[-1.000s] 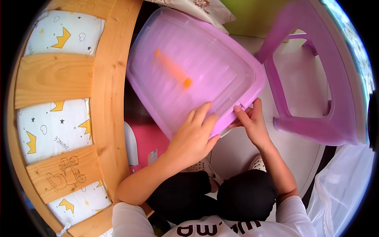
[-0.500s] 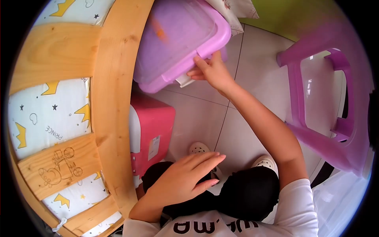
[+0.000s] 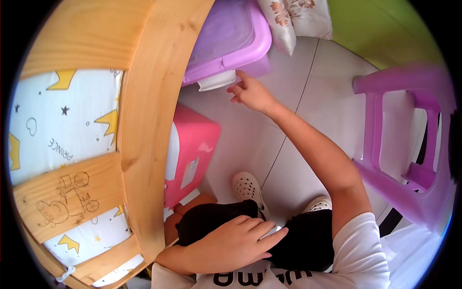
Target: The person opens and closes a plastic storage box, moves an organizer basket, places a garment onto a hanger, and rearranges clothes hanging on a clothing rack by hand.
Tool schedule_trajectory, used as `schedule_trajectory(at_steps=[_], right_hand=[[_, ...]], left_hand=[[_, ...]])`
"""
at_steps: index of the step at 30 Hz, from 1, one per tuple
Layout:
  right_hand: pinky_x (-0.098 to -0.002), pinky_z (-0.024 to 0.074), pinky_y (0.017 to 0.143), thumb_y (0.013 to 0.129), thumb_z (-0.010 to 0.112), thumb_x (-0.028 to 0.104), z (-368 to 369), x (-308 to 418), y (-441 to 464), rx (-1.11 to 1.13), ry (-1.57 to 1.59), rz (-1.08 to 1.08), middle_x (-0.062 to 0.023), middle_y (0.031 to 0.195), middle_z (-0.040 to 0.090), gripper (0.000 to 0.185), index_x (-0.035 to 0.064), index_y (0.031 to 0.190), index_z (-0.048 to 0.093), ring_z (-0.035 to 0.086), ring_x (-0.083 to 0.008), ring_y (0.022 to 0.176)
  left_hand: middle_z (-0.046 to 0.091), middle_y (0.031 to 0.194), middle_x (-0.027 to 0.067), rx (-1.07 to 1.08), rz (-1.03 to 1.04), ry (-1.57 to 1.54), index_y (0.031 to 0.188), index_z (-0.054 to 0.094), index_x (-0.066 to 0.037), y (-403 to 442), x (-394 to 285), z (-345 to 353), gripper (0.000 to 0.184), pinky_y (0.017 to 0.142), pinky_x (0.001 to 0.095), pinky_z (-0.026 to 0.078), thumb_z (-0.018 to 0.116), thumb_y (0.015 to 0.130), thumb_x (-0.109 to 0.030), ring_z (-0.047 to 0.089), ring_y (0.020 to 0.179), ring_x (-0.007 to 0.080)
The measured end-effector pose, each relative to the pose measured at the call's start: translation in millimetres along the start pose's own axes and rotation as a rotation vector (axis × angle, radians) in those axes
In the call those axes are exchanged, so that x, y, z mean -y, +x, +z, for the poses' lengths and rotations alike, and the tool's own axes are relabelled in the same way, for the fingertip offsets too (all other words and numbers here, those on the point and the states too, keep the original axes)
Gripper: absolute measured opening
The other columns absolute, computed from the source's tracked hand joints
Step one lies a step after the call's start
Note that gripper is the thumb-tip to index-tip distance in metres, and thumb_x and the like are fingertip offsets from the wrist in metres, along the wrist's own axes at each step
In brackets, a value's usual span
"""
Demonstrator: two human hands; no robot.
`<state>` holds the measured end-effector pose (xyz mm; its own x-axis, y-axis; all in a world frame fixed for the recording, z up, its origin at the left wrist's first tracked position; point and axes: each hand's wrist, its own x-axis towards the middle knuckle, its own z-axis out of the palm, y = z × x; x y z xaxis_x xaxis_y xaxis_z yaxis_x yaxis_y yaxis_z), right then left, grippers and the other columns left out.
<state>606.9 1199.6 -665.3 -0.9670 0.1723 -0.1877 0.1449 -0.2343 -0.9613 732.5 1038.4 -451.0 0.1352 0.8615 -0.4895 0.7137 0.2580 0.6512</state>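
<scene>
My right hand (image 3: 252,95) is at the front of the purple lidded box (image 3: 233,55), with its index fingertip at the end of the box's white latch (image 3: 217,81). The latch hangs tilted out from the box's side. Nothing shows in that hand; its other fingers are loosely bent and apart from the index finger. Over my lap, my left hand (image 3: 236,243) lies palm down with its fingers extended, and no held object can be seen. The far part of the box runs past the frame's top edge.
A wooden bed frame (image 3: 149,96) fills the left side. Beside it stands a pink box (image 3: 195,149) with a label. A purple stool (image 3: 373,120) is at the right, near a green surface (image 3: 380,29). Patterned fabric (image 3: 308,19) lies at the top.
The purple box has gone from in front of me to the upper left. My left hand has come off it, back to my lap. My right hand has moved from its lid edge to the latch.
</scene>
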Motion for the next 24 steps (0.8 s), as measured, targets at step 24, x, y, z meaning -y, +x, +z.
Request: schedule_trajectory(at_steps=[24], right_hand=[[-0.032, 0.0509, 0.081, 0.085, 0.062, 0.014, 14.7, 21.0, -80.9, -0.091, 0.77, 0.146, -0.0122, 0.111, 0.056, 0.044, -0.0004, 0.121, 0.042, 0.057, -0.0202, 0.099]], left_hand=[[0.056, 0.112, 0.0126, 0.067, -0.12, 0.025, 0.126, 0.046, -0.005, 21.2, 20.3, -14.0, 0.049, 0.079, 0.0366, 0.045, 0.061, 0.083, -0.025, 0.056, 0.095, 0.0297]])
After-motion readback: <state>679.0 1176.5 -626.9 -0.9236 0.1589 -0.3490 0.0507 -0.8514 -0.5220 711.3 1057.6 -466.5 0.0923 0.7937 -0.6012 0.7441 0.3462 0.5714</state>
